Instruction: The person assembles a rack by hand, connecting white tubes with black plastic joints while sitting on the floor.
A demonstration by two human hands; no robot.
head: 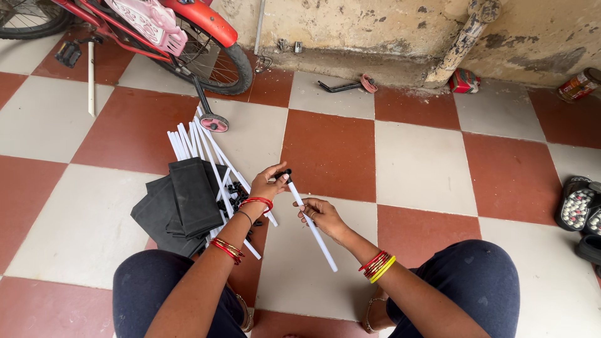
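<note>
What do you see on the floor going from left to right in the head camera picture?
Black fabric → left hand → white rod → right hand → sandals.

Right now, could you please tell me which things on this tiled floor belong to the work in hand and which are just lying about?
In hand:
- left hand on small black connector
- right hand holding thin white plastic rod
- pile of white rods
- folded black fabric panels

Lying about:
- red child's bicycle
- black studded sandals
- red tin
</note>
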